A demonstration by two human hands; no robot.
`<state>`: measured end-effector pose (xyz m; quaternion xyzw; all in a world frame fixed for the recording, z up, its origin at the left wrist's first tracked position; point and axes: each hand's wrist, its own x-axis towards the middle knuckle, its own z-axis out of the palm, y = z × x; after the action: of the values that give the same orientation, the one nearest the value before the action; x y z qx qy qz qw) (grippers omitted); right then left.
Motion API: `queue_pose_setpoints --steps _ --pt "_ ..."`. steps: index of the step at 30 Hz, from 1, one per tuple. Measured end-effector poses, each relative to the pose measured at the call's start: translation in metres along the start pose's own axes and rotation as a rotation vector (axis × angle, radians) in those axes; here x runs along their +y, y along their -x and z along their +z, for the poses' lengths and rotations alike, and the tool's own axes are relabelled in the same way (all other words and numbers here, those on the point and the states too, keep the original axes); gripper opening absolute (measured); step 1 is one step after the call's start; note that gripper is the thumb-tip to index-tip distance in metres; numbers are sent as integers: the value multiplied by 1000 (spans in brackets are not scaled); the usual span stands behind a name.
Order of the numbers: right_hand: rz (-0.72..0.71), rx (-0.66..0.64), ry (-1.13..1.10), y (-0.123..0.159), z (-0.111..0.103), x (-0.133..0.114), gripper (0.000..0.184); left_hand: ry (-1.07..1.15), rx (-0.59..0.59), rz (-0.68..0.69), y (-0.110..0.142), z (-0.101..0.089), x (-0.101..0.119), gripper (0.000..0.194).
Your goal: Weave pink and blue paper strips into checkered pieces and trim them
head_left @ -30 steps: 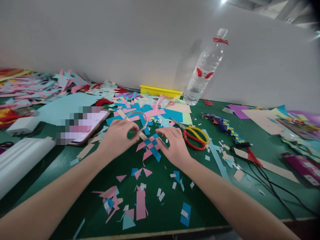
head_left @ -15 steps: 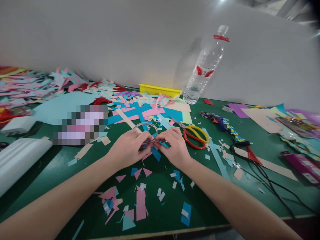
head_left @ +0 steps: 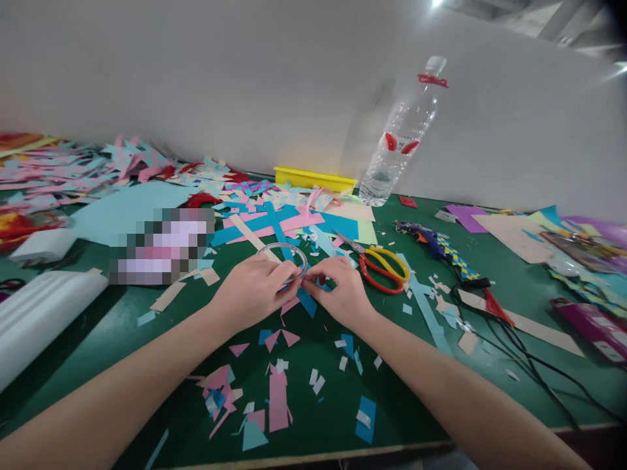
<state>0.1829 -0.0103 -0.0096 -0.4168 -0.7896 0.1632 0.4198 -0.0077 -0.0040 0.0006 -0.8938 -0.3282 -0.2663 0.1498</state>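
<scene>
My left hand (head_left: 255,284) is closed round a thin, clear ring that looks like a roll of tape (head_left: 283,247). The ring stands up above the thumb and fingers, its lower part hidden by them. Just to the right, my right hand (head_left: 340,287) has its thumb and fingertips pinched together close to the roll's edge; what lies between them is too small to make out. Below both hands a blue paper strip (head_left: 307,303) rests on the table. Scissors with red and yellow handles (head_left: 385,269) lie open just right of my right hand.
Paper scraps (head_left: 278,398) are scattered over the green table (head_left: 421,398). A plastic bottle (head_left: 399,140) stands at the back, beside a yellow tray (head_left: 313,179). Black cords (head_left: 526,352) and a purple packet (head_left: 588,333) lie to the right; a white roll (head_left: 46,316) lies left.
My right fingertips have drawn slightly apart from my left hand and the roll. The roll has tilted a little in my left hand. The view has shifted slightly.
</scene>
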Motion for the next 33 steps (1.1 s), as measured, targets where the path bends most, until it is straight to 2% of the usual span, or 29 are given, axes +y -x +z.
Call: queue_pose_setpoints --steps 5,8,13,17,21,28,33 --pt "129 -50 -231 1 0 0 6 16 34 -5 -1 -2 0 15" --pt "170 -56 -272 1 0 -1 7 29 26 -18 0 -1 0 15" --pt "35 3 -189 1 0 2 6 99 -34 -50 0 1 -1 15" --pt "-42 -32 -30 2 0 5 9 138 -129 -53 0 4 -1 21" --pt "-97 -61 65 3 1 2 6 155 -152 -57 -1 3 0 20" --pt "-177 -30 129 3 4 3 14 86 -97 45 -5 -2 3 22" --pt "-225 21 206 2 2 1 20 100 -33 51 -3 -2 3 22"
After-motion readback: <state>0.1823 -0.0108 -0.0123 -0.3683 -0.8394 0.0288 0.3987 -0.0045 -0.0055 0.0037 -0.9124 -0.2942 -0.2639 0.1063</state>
